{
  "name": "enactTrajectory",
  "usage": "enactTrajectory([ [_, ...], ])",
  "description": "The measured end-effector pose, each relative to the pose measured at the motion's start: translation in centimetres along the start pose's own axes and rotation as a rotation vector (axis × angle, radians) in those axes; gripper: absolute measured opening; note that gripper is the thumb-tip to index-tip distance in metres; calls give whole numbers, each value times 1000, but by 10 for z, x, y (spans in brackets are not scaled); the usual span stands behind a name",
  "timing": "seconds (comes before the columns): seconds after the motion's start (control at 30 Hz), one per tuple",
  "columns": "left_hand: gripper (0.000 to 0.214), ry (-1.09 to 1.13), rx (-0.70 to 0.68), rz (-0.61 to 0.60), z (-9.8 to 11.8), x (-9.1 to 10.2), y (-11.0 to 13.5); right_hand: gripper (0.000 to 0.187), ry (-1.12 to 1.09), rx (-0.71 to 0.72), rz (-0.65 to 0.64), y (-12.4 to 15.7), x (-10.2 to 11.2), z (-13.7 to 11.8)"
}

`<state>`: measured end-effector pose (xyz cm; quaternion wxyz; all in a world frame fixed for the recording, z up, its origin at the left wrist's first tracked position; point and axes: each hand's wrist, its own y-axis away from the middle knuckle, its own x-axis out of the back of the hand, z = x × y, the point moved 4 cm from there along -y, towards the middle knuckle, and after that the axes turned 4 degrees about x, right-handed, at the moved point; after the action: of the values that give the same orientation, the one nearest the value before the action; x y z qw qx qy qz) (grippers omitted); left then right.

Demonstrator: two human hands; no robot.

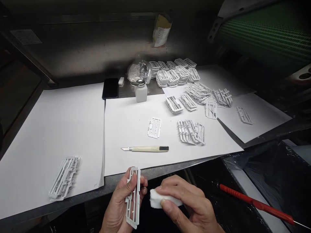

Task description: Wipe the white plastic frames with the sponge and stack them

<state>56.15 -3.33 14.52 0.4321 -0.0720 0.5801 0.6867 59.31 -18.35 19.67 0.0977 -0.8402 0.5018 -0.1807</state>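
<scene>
My left hand [119, 207] is closed around a white plastic frame part [133, 197], held upright below the table's front edge. My right hand [187, 207] pinches a folded white cloth pad [157, 198] whose end is close to the frame part's right side. A craft knife [145, 149] with a cream handle lies on the white paper just beyond my hands, blade pointing left.
White paper sheets [60, 129] cover the dark table. A small stack of frame parts [64, 178] lies front left, one part [155, 127] and many stacked parts [190, 94] lie at centre and back right. A white dispenser bottle [141, 91], a black phone [110, 88], a red-handled tool [257, 204] at right.
</scene>
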Motion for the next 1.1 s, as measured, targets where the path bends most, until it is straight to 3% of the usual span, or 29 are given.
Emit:
enactTrajectory([
  [0.23,7,135,65,-16,-5,1,3,28,53,225,-41,-5,-20,-5],
  [0.37,13,185,23,20,-3,6,-1,30,94,112,33,-2,-12,0],
  [0.53,10,177,22,18,-6,8,-4,29,75,112,44,1,-7,1],
  [0.77,19,30,-12,36,-5,-1,4,28,89,93,138,-9,-5,-1],
  [0.87,22,-36,2,62,-8,1,3,28,55,81,116,-14,-9,1],
  [0.93,18,-77,0,14,-9,0,2,28,70,45,110,-14,-8,7],
  [1.03,15,-130,-17,-10,-8,-5,5,24,153,-39,177,-8,1,17],
  [1.1,27,-149,3,24,-6,-11,10,22,187,-68,209,-5,8,21],
])
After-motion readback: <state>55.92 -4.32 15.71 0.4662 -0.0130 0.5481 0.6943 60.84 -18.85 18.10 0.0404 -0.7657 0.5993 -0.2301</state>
